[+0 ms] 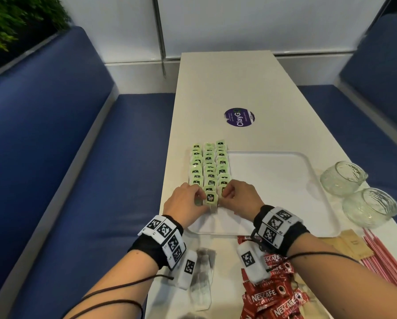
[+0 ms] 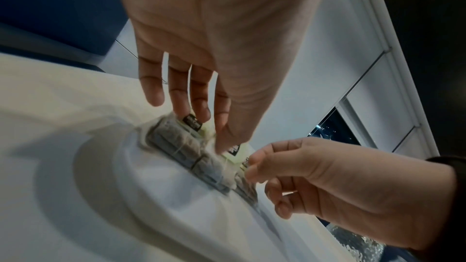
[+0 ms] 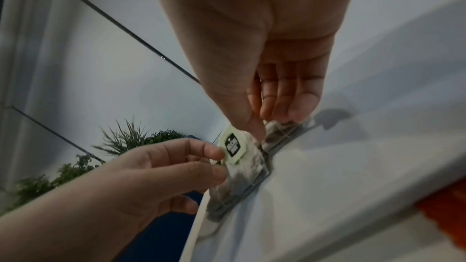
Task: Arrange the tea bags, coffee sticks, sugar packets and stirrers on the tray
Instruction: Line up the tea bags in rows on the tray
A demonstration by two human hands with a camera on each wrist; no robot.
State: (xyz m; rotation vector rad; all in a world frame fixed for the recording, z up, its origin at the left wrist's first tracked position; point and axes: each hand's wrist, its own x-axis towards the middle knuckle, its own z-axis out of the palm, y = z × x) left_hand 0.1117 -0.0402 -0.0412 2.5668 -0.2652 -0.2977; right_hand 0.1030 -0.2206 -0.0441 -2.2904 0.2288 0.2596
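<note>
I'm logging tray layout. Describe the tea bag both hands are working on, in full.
The tea bag is a greyish, papery pouch with a pale green tag bearing a black label. It lies at the near end of the middle of three tea bag rows on the white tray. The left hand pinches its left side; the right hand pinches at its right edge.

Left grip point(image 1: 185, 202) and right grip point(image 1: 238, 197) side by side — fingers curled, pinching, wrists low.

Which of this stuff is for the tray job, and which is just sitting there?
For the job: tray, tea bags, Nescafe coffee sticks, brown sugar packets, pink stirrers, both hands at the nearest tea bag.

Just there: two glass bowls, ClayGo sticker.
</note>
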